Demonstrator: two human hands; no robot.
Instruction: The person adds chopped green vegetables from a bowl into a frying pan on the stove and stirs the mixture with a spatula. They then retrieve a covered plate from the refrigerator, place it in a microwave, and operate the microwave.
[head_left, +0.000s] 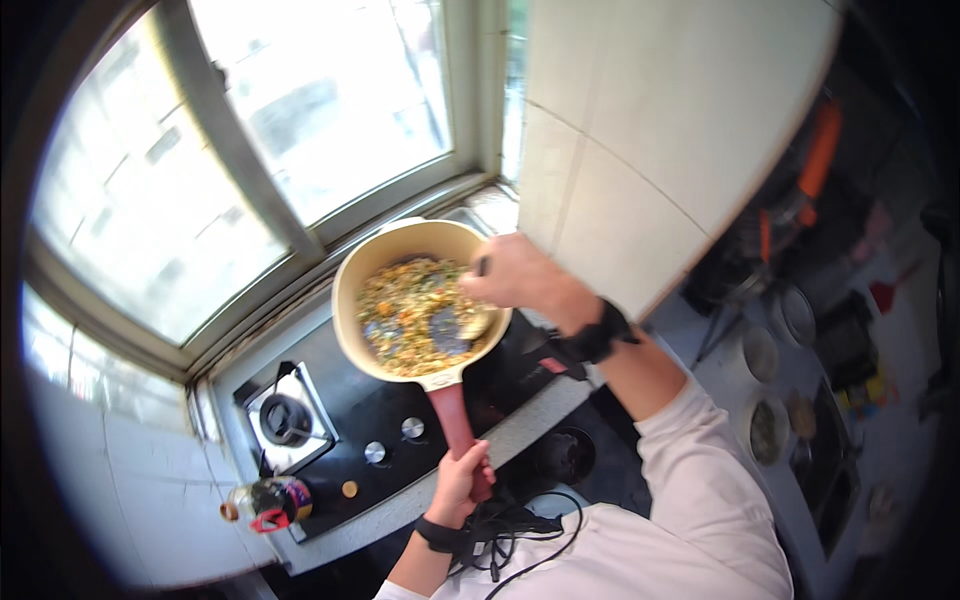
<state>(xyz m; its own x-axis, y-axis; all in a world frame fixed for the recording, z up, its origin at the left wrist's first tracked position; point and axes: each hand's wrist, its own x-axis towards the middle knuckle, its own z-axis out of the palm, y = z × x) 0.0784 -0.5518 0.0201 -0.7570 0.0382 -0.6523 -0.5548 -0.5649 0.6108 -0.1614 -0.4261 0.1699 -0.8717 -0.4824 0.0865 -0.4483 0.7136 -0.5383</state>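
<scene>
A deep cream-coloured pan (346, 315) with a reddish handle (450, 416) is over the right part of the black gas hob. My left hand (459, 480) is closed around the handle near its end. Above the pan's right rim, my right hand (510, 274) grips a dark, thin handle, only partly visible; which utensil it belongs to cannot be told. Chopped, mixed food (409, 307) in yellow, green and orange covers much of the pan's bottom, with a dark bluish patch right of the middle.
Left of the pan is an uncovered gas burner (285, 420). A bottle with a red handle (270, 504) stands at the hob's left end, near a small round yellowish cap (349, 489). Windows and a tiled wall border the hob. Bowls (765, 431) sit on a counter at right.
</scene>
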